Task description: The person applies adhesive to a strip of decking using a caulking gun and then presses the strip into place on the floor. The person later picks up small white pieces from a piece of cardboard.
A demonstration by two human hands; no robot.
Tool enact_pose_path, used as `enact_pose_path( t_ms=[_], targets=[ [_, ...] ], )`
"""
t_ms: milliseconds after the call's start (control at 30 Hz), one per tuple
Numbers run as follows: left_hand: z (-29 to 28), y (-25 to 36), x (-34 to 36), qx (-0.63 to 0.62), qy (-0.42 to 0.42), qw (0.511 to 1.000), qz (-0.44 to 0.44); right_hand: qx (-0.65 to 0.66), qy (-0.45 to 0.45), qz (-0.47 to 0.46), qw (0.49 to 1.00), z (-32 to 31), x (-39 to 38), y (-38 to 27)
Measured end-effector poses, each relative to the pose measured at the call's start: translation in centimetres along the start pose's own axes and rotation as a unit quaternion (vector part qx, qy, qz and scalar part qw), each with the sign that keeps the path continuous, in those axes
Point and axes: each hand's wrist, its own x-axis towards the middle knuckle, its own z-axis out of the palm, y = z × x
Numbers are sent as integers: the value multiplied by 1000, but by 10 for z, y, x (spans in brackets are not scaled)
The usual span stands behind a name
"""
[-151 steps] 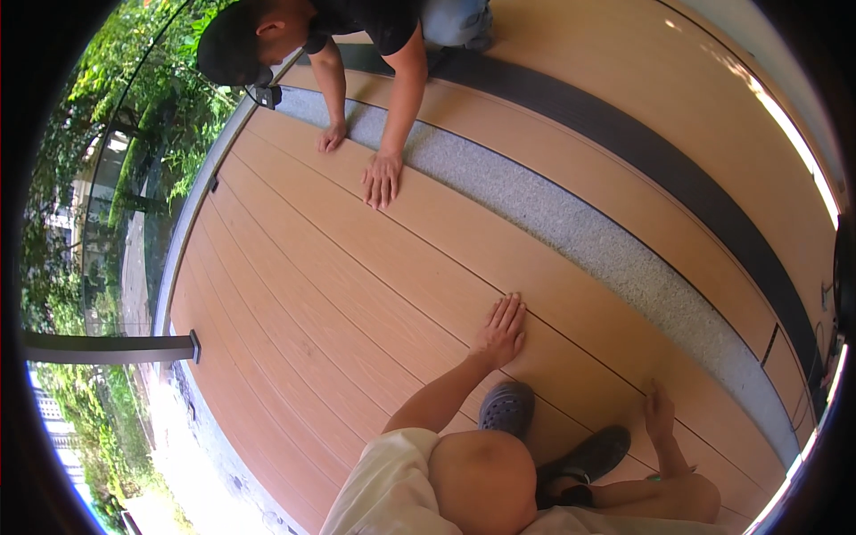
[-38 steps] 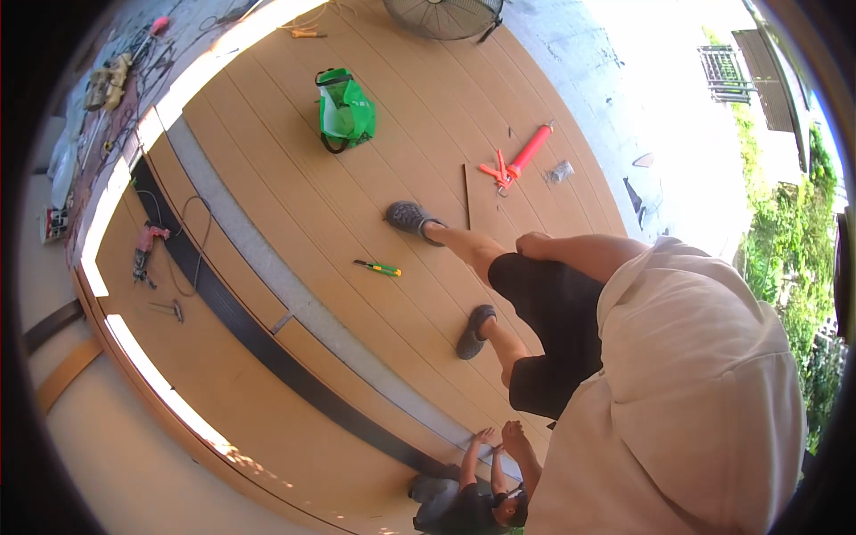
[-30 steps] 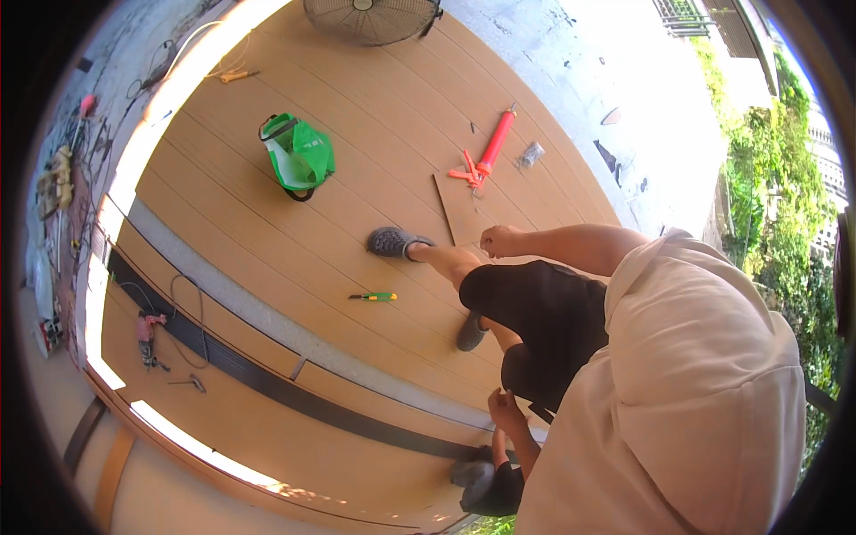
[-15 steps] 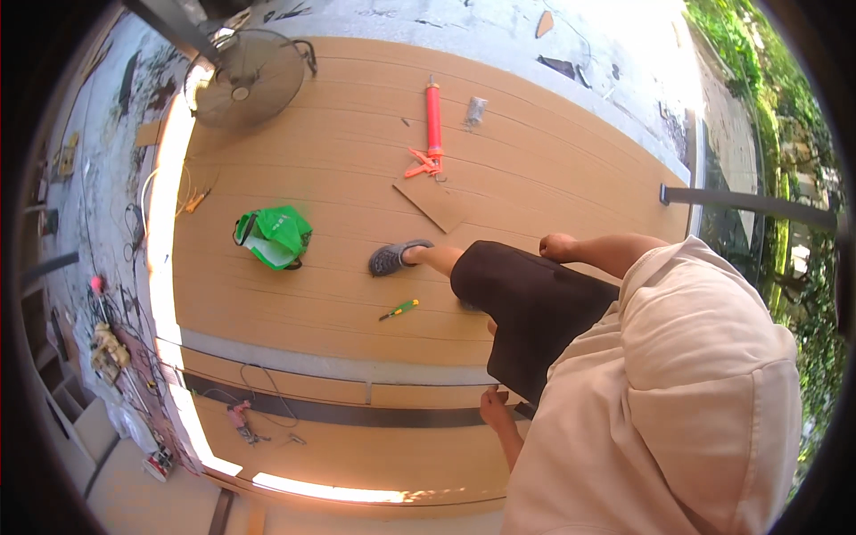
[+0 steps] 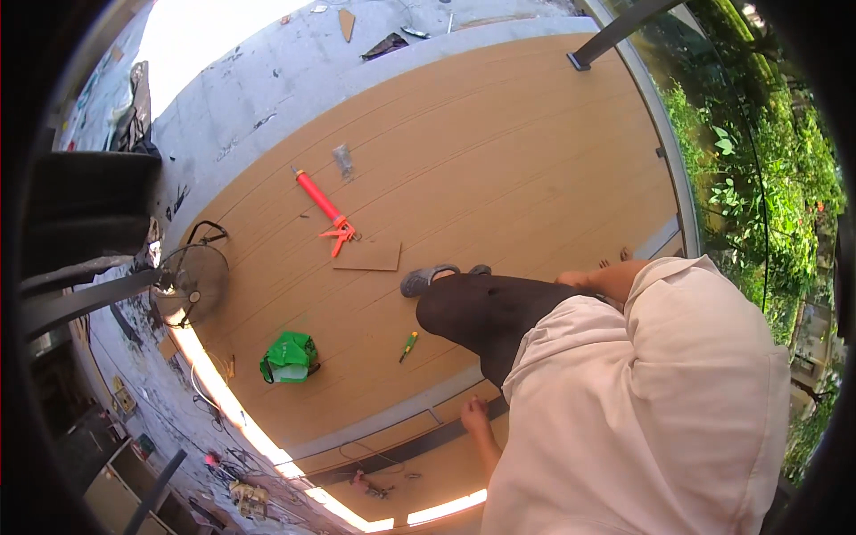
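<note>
My left hand hangs low beside my dark shorts, over the strip at the edge of the tan plank deck. Its fingers are loosely curled, and I see nothing in them. My right hand is by my thigh on the other side, its fingers bent in and partly hidden; no held thing shows. Ahead of my grey clog lies a flat brown board piece. A red caulking gun with an orange handle lies just beyond it. Nearer my left hand is a green and yellow utility knife.
A green bag sits on the deck near a standing fan. A small clear packet lies beyond the caulking gun. A pink power drill with a cord rests on the lower level. A dark post stands at the deck's edge.
My view has turned toward the greenery, so the deck and tools appear rotated. My legs have shifted, with both clogs now showing close together. The tools seem to lie where they were.
</note>
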Motion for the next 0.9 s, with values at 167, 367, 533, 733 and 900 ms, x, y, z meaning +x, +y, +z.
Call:
enact_pose_path(
  t_ms=[167, 367, 533, 733, 900],
  targets=[
    [14, 72, 26, -107, 13, 994, -26, -127, -52, -18, 990, -41, 7, 40],
    [39, 182, 49, -26, 79, 996, 14, -1, -30, -6, 1000, -165, -4, 46],
    [99, 251, 100, -37, 147, 985, -79, 28, -26, 11, 999, -365, 46, -28],
    [178, 431, 142, 21, 295, 952, -85, 166, 12, -45, 985, -619, 106, -107],
    [143, 553, 181, -210, 289, 926, 125, 207, 159, -146, 954, -888, 194, -195]
  ],
)
